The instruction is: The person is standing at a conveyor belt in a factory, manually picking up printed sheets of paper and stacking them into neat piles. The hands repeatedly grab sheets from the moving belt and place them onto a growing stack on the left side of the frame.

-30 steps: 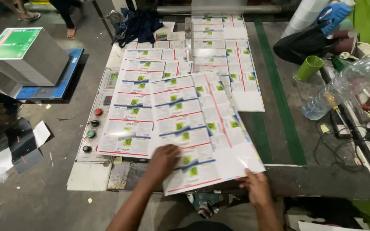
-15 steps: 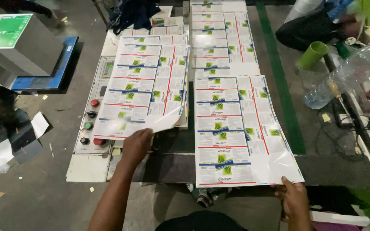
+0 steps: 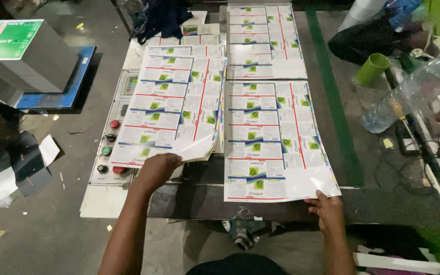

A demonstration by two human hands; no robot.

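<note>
Printed label sheets lie in two stacks on the dark surface [image 3: 281, 209]. At 7 o'clock the left hand [image 3: 158, 170] pinches the curled lower corner of the left stack [image 3: 171, 109]. At 5 o'clock the right hand [image 3: 326, 210] grips the near right corner of the right stack [image 3: 271, 142]. A control panel [image 3: 109, 147] sits at 9 o'clock.

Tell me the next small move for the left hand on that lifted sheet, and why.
Probably ease the left hand down to lay the left printed sheet flat: its near corner curls up off the stack, while the right hand already holds the right printed sheet flat.
</note>
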